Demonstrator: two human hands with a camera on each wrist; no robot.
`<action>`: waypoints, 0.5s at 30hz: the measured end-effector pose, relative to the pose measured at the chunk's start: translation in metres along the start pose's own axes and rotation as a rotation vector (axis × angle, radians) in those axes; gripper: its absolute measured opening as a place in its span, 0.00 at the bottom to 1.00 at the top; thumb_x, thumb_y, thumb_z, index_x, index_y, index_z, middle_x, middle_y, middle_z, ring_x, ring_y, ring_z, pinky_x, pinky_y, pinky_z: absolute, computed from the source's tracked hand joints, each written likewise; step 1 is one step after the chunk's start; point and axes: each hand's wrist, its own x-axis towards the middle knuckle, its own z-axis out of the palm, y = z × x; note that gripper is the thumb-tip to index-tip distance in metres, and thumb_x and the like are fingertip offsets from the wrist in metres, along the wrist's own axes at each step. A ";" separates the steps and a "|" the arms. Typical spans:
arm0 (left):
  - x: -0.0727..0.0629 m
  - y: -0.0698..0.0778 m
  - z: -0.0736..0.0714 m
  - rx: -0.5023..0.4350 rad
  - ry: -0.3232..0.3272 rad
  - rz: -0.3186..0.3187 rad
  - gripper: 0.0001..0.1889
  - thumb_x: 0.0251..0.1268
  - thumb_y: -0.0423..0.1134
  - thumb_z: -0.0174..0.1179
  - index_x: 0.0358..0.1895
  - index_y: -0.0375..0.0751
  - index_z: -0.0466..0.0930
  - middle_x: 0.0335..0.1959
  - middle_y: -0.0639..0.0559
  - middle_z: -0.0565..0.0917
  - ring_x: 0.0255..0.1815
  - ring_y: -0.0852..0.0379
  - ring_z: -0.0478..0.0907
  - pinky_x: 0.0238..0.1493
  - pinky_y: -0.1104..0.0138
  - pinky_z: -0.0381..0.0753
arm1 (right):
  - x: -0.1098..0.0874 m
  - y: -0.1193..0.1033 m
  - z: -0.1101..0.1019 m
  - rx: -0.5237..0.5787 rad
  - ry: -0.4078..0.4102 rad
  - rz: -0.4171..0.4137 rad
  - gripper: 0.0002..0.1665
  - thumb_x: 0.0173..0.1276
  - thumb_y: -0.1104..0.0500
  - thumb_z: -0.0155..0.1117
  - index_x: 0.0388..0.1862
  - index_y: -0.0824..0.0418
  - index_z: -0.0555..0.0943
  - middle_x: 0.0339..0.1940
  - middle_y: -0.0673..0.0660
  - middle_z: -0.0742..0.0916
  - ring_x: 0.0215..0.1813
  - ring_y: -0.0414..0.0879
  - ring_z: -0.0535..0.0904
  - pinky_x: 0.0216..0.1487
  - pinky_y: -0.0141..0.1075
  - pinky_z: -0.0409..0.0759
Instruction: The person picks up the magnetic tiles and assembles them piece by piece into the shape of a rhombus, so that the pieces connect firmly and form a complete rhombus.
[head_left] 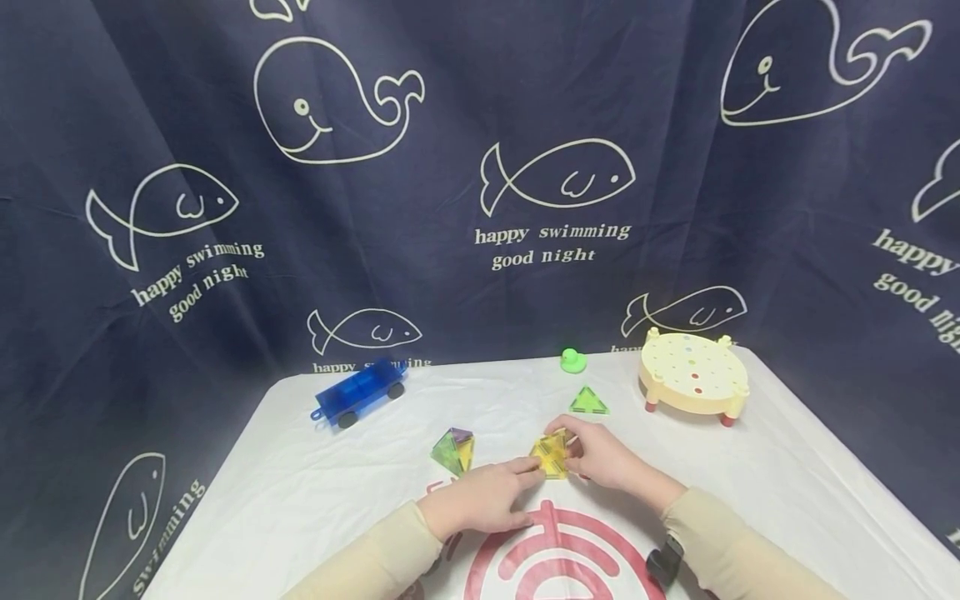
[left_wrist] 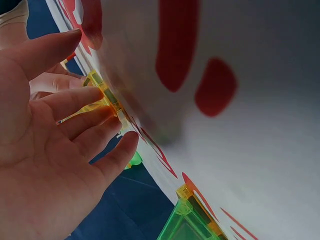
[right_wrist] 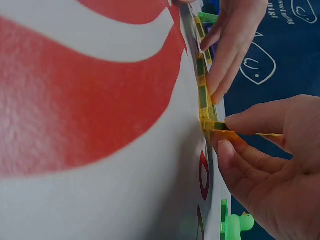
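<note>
Two yellow see-through magnetic tiles meet at an edge in front of me. One flat yellow tile lies on the table, and a second yellow tile stands out from its edge. My right hand pinches that second tile between thumb and fingers. From the other side, my left hand reaches in with fairly straight fingers, their tips on the flat tile. The left wrist view shows its fingertips against the yellow pieces. Left of them sits a small pointed shape of green, purple and yellow tiles.
A green triangular tile stands behind my right hand, with a green toy duck farther back. At the back left is a blue wheeled toy cart. A cream round pegboard on short legs stands at the back right.
</note>
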 end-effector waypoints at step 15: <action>0.011 -0.006 -0.005 0.030 -0.014 -0.087 0.37 0.66 0.53 0.64 0.75 0.39 0.68 0.76 0.46 0.68 0.70 0.51 0.73 0.68 0.65 0.73 | -0.002 -0.001 0.002 -0.019 0.005 0.037 0.33 0.53 0.76 0.67 0.61 0.67 0.76 0.40 0.57 0.88 0.39 0.46 0.83 0.37 0.34 0.82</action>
